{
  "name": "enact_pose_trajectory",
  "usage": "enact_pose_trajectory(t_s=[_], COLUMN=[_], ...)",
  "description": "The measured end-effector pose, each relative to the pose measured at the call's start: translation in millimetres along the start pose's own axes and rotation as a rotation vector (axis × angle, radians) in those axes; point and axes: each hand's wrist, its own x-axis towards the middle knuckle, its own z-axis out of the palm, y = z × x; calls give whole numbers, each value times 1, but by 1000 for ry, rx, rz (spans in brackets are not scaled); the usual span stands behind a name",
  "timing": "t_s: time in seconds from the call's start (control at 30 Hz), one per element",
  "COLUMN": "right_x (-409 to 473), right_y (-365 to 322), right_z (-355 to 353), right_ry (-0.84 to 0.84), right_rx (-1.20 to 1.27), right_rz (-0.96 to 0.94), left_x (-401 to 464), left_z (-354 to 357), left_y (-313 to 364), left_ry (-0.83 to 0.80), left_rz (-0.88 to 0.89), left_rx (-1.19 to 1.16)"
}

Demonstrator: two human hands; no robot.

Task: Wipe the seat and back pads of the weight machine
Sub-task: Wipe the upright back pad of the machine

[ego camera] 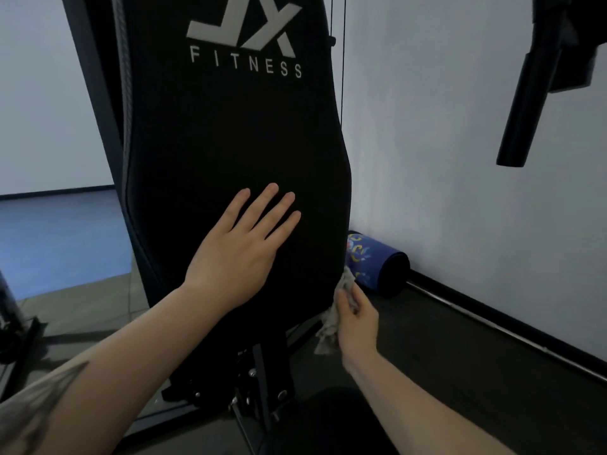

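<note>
Nearest to me, the seat pad (328,421) is showing only as a dark edge at the frame's bottom; I cannot tell whether it is clean. My right hand (356,320) is closing its fingers on one grey cloth (328,326), pressing it against the lower right edge of the back pad (230,133). My left hand (239,251) is lying flat on that pad's lower middle, fingers spread and gripping nothing. I judge the wiping is under way low on the back pad; no streaks are showing, so finished area is unclear. Count: two hands, one cloth, one back pad, one rolled blue mat (374,261) lying by the wall beyond.
</note>
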Motion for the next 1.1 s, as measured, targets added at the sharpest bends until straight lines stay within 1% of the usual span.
enact_pose_trajectory(t_s=[0.1, 0.17, 0.27, 0.3, 0.37, 0.4, 0.43, 0.5, 0.53, 0.57, 0.63, 0.73, 0.77, 0.83, 0.93, 0.97, 1.03, 1.1], right_x=[17, 9, -25, -31, -31, -31, -31, -36, -39, -42, -46, -52, -56, -62, -68, -69, -63, -48], right_y=[-12, -9, 7, 2, -30, -52, -77, -123, -142, -158, -185, -210, -214, -219, -220, -222, -226, -238], right_z=[1, 10, 12, 8, 2, 2, 5, 18, 27, 35, 52, 73, 79, 91, 105, 110, 117, 124], right_ry=[100, 141, 95, 78, 118, 128, 101, -67, -160, -243, -391, -564, -604, -650, -671, -666, -610, -489], right_rx=[24, 4, -3, 7, 20, 27, 47, 110, 143, 193, 330, 458, 476, 474, 422, 389, 270, 115], right_rz=[29, 71, 180, 187, 117, 58, -8, -114, -132, -120, -62, 21, 32, 21, -32, -77, -278, -549], left_x=[-9, -12, -14, -14, -13, -12, -11, -8, -7, -7, -4, -1, -2, -6, -11, -13, -15, -18], left_z=[2, 1, -1, -2, -6, -9, -14, -28, -36, -44, -62, -80, -84, -88, -90, -91, -95, -104], left_y=[2, 2, 1, 1, 1, 2, 3, 5, 3, 2, -6, -17, -21, -29, -41, -45, -58, -80], left_ry=[-9, -35, -31, -26, 1, 39, 76, 137, 176, 213, 260, 235, 230, 255, 311, 333, 433, 597], left_rz=[-8, 0, -6, -9, -34, -63, -110, -264, -351, -434, -549, -597, -613, -661, -752, -778, -828, -890], left_rx=[-27, -51, -107, -133, -227, -339, -500, -861, -1029, -1176, -1381, -1696, -1741, -1715, -1714, -1718, -1674, -1603])
